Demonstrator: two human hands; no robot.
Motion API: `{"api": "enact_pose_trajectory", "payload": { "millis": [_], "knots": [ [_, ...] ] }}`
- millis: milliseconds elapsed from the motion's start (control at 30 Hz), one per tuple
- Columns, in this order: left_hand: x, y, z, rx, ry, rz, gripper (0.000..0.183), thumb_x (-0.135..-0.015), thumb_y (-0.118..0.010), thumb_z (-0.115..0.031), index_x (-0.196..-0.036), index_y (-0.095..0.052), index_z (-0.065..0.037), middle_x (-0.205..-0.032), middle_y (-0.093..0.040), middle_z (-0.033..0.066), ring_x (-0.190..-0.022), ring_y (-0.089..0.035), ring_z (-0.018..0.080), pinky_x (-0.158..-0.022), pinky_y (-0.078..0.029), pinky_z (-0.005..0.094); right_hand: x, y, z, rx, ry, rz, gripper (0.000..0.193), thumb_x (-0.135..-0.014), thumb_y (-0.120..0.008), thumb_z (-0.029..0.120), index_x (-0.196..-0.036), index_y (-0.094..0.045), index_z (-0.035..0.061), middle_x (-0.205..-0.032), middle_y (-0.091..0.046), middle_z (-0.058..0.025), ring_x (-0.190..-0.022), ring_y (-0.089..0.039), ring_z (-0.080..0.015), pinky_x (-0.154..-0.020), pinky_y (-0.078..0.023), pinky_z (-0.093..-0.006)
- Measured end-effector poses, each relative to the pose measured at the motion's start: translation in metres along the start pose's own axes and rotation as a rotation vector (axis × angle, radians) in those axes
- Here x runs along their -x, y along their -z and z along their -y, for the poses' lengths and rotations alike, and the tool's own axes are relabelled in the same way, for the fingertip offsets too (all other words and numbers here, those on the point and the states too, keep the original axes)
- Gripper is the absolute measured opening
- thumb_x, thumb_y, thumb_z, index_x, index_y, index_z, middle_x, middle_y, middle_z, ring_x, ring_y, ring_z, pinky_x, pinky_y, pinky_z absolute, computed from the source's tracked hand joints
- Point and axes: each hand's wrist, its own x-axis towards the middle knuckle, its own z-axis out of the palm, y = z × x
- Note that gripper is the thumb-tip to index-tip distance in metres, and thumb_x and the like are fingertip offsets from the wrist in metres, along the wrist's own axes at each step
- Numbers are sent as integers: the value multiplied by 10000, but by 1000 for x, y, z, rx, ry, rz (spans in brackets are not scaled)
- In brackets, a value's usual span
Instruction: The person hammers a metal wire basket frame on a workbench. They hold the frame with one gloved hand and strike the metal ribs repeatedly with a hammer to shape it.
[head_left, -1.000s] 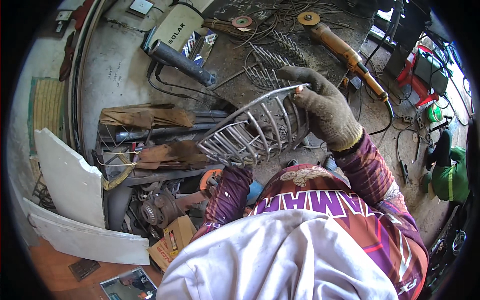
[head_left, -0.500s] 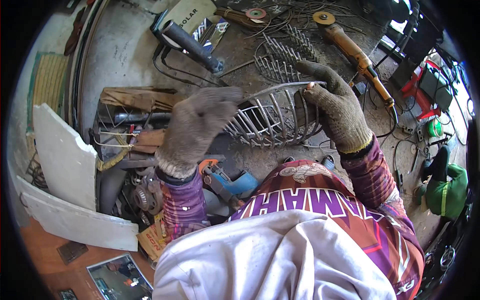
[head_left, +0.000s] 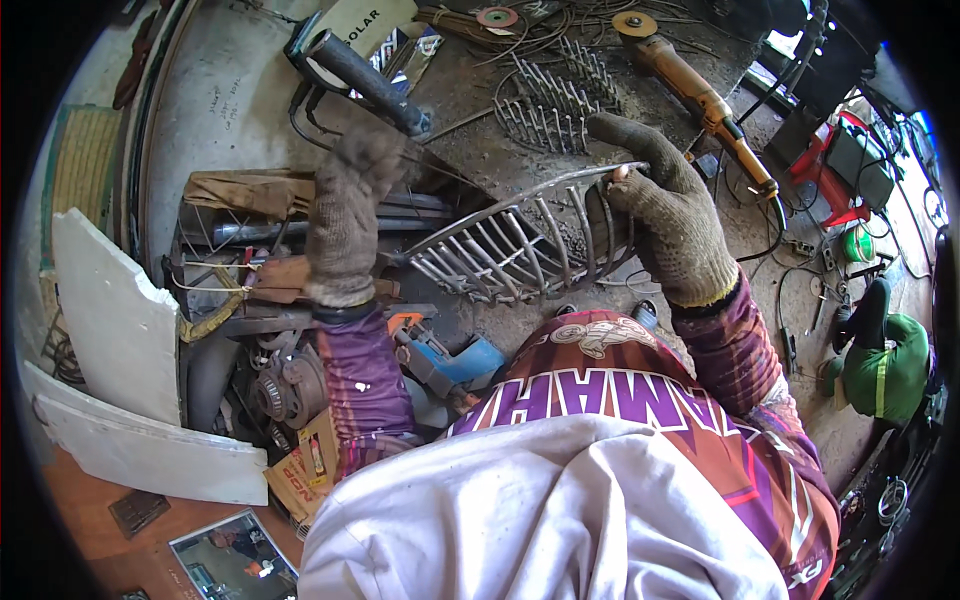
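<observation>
A basket-like frame of bent metal rods (head_left: pixel 520 240) hangs in front of me, its left end slanting downward. My right hand (head_left: pixel 672 215), in a brown knitted glove, grips the right end of its rim, the thumb closed on the rod and the index finger stretched out. To the left, apart from the frame, is my left hand (head_left: pixel 345 215), in a similar glove. Motion smears its fingers, so I cannot make out whether they hold anything. Beyond the frame, a rack of short upright metal rods (head_left: pixel 545 115) sits on the floor.
An angle grinder (head_left: pixel 690 85) lies at the far right, its cable trailing nearer. A thick dark pipe (head_left: pixel 368 85) rests at the far left. A blue-and-orange tool (head_left: pixel 450 360) and pale broken boards (head_left: pixel 120 310) are at near left. A person in green (head_left: pixel 885 365) is at the right.
My left hand has swung left, away from the left part of the rod frame, which now shows more fully. My right hand keeps its grip. The whole view has shifted slightly.
</observation>
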Motion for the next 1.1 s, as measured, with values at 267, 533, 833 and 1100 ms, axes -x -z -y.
{"api": "enact_pose_trajectory", "payload": {
  "millis": [267,533,833,1100],
  "knots": [
    [33,-25,92,1404,236,58,510,-1017,-500,-503,-1371,-536,-137,-1398,-554,132,-1331,-486,299,-1116,-429,453,-17,1,-29,-125,233,53,658,-914,-765,239,-1453,-478,-6,-1290,-608,-98,-835,-640,-96,-681,-534,-227],
    [19,-31,107,1245,310,-97,403,-987,-539,-421,-1244,-554,-110,-1249,-561,118,-1190,-506,275,-1019,-442,433,-23,-3,-49,-220,220,73,695,-879,-767,236,-1453,-479,-29,-1228,-634,-90,-910,-633,-113,-741,-532,-245],
    [-12,18,48,469,209,-60,290,-953,-582,-329,-1101,-575,-79,-1081,-569,102,-1031,-528,249,-911,-458,410,-33,26,-51,306,389,84,631,-980,-665,375,-1486,-489,43,-1246,-673,-116,-1075,-604,-138,-894,-509,-285],
    [-47,40,1,-137,160,130,203,-923,-621,-246,-974,-593,-52,-931,-577,88,-890,-547,225,-814,-471,390,-23,45,-67,595,64,-26,678,-990,-653,363,-1562,-397,104,-1473,-550,-157,-1327,-543,-232,-1089,-464,-368]
  ]
}}
